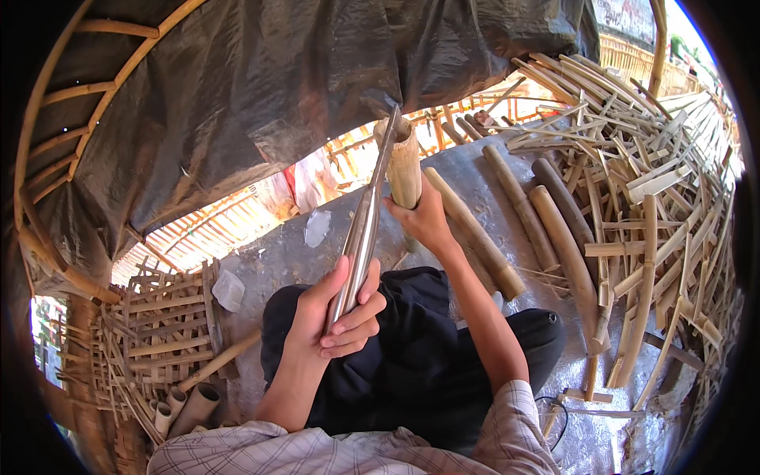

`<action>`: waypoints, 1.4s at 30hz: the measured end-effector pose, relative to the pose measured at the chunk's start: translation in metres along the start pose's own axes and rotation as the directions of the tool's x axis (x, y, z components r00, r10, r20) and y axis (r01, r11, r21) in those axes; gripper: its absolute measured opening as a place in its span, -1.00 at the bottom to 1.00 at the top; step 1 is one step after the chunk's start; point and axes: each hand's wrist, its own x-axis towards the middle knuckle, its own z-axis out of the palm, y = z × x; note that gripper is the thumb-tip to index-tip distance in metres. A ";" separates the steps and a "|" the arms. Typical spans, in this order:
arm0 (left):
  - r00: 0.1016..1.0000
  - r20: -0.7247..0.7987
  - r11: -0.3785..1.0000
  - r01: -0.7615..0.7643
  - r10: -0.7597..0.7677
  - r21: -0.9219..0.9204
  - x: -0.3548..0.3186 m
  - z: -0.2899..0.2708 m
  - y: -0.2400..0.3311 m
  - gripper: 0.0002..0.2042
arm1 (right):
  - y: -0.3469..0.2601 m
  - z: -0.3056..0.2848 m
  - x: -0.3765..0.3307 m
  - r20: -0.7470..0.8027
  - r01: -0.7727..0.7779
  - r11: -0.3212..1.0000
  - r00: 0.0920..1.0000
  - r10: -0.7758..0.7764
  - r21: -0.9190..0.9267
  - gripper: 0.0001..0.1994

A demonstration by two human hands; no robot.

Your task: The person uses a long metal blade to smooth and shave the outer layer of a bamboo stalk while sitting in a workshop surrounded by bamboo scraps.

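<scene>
My left hand (342,313) is closed round the thick, shiny handle of a long metal knife (366,229). The knife slants up and away, narrowing to a darker blade seen nearly edge on. Its far end lies at the rim of a pale bamboo tube (405,170); whether the two touch, I cannot tell. My right hand (426,218) grips that tube low on its side, keeping it roughly upright with the open end up. Close to the right hand, a longer bamboo pole (475,229) rests on the grey floor.
More bamboo poles (521,207) lie to the right, beside a big heap of split bamboo strips (633,190). At the left are a woven bamboo panel (170,317) and several short tubes (194,408). A dark plastic sheet (261,87) hangs ahead over a bamboo frame. My crossed legs (404,348) are below.
</scene>
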 end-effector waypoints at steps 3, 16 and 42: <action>0.998 -0.065 1.000 -0.024 0.024 0.006 0.003 0.012 -0.003 -0.53 | 0.001 -0.004 0.000 0.012 0.003 0.998 1.000 -0.002 -0.060 -0.47; 0.999 -0.037 1.000 0.012 -0.011 0.025 -0.013 0.007 -0.011 -0.54 | 0.002 -0.021 -0.009 0.154 0.025 0.991 0.988 -0.004 -0.135 -0.34; 0.995 0.007 0.985 -0.094 0.096 -0.141 -0.048 -0.006 0.009 -0.57 | 0.092 -0.144 -0.122 -0.148 -0.221 0.053 0.793 0.591 -0.974 -0.45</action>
